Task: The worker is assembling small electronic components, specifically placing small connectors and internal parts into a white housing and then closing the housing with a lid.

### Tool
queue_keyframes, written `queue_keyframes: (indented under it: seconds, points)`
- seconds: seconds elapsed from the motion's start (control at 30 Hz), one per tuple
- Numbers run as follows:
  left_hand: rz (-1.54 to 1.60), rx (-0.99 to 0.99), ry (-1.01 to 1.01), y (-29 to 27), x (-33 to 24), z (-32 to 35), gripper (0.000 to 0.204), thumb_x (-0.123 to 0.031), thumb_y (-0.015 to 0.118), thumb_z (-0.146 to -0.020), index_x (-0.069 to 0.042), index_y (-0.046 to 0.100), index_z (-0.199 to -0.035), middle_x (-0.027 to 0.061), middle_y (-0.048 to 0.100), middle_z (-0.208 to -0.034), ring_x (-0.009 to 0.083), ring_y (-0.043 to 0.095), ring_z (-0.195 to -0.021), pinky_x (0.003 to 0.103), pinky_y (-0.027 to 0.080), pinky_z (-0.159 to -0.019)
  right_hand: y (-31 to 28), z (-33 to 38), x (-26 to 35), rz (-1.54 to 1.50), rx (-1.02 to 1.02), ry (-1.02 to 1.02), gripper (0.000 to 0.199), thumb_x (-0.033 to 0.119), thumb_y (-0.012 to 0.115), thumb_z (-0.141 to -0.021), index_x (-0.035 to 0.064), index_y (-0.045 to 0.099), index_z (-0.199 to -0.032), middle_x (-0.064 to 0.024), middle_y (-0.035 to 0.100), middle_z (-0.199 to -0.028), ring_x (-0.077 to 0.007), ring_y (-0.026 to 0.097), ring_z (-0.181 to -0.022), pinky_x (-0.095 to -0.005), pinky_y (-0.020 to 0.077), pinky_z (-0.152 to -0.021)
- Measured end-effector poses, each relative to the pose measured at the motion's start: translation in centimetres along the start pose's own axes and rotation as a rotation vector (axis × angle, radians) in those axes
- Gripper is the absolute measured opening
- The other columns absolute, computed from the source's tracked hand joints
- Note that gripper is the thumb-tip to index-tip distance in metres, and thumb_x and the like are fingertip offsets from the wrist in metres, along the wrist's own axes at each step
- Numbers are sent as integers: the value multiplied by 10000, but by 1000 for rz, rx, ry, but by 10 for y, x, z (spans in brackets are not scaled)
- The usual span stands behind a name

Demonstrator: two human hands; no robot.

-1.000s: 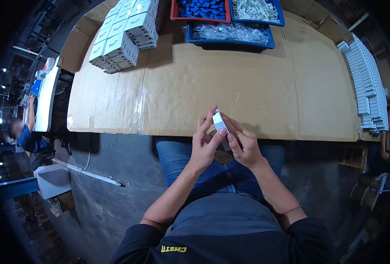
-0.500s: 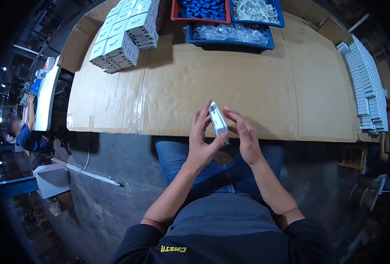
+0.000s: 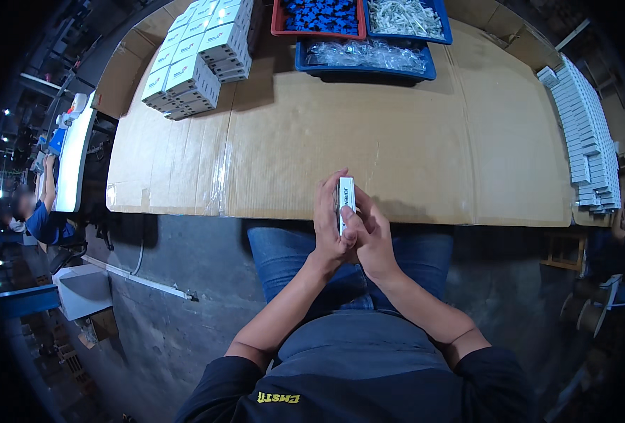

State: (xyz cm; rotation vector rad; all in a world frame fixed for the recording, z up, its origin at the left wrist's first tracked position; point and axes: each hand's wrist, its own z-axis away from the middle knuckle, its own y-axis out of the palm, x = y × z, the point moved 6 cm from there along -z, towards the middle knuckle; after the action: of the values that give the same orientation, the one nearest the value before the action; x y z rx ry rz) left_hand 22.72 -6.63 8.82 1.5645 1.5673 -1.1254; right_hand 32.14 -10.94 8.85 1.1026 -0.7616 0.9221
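Currently:
- left hand [image 3: 329, 227] and right hand [image 3: 369, 233] pressed together around a small white box [image 3: 346, 199], both hands closed on it; box stands on edge, narrow side facing up, pinched between the two palms.
- left fingers [image 3: 329, 190] wrap the box's left face; right thumb [image 3: 351, 218] lies across its near end.
- hands sit just at the near edge of the bench [image 3: 425, 148], over the person's lap; blue jeans [image 3: 284, 257] directly below them.
- bench top is covered with brown cardboard sheets, taped at the seams; area right ahead of the hands carries nothing but the cardboard.
- far ahead and left of the hands: stack of white cartons [image 3: 192, 60], packed in rows, a few layers high.
- far ahead, roughly straight on: blue tray [image 3: 365, 58] with clear bagged parts; behind it a red tray [image 3: 318, 15] of blue parts and a second blue bin [image 3: 408, 15] of whitish parts, side by side, touching.
- far right of the hands: long row of flat white boxes [image 3: 586, 134] along the bench edge.
- well off to the left, past the bench: another person in a blue top [image 3: 41, 218] at a white table [image 3: 73, 158].
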Motion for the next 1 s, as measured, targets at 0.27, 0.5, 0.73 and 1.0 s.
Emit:
queue_keyframes:
  seconds: [0.27,0.5,0.73,1.0]
  points:
    - [-106,113,53,0,-12,-10,940,-740,491,-950,71,492,-1424,270,557,-1350,414,574,-1188,472,478,-995,-8,5,-6,11,-19,-206,523,226,549,-1115,-24,438,-1562,-85,674,-1288,-114,607,-1149,-273,485,-1005]
    - [-112,-17,117,2,-20,-9,867,-697,434,-989,95,542,-1327,284,604,-1220,424,624,-1064,466,516,-900,-14,9,-6,172,-7,-247,538,344,451,-1145,-37,490,-1524,-72,669,-1276,-107,583,-1144,-274,480,-997]
    - [-114,-63,147,3,-26,-5,873,-689,370,-1006,115,566,-1281,287,616,-1193,415,638,-1027,453,535,-862,-16,15,-5,220,-6,-249,563,395,415,-1149,-61,553,-1449,-56,681,-1122,-103,596,-1026,-273,501,-906]
    - [-89,-87,176,6,-19,-1,897,-712,351,-1000,115,565,-1275,277,634,-1184,420,640,-1026,454,542,-864,-20,15,-3,172,9,-194,572,410,396,-1151,-70,585,-1399,-48,682,-1069,-98,596,-979,-264,504,-867]
